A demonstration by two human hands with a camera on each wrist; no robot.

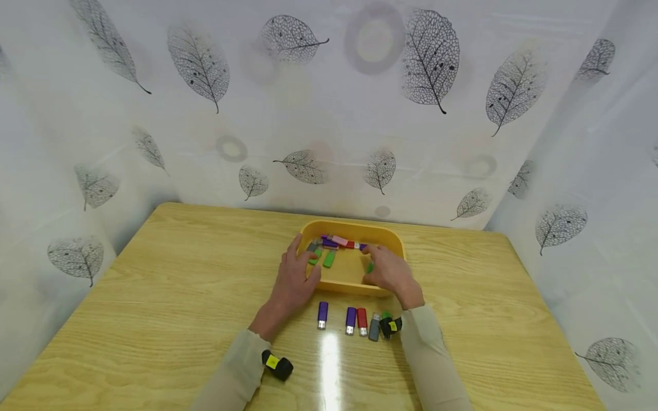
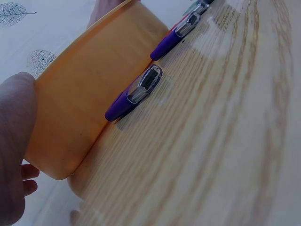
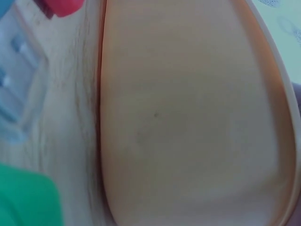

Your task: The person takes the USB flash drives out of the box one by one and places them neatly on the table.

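My left hand holds the left side of a yellow plastic tray, its fingers at the rim and wall. Inside the tray lie several USB sticks: green ones, a pink one, a red one, purple ones and a grey one, mostly toward the left and back. My right hand reaches into the tray's right part with bent fingers. A green USB stick shows between its thumb and forefinger, and a purple one is by the fingertips; whether either is pinched is hidden.
In front of the tray, on the wooden table, lie purple USB sticks, a red one, a grey one and a green one partly behind the right wrist camera. A leaf-patterned curtain surrounds the table's back and sides.
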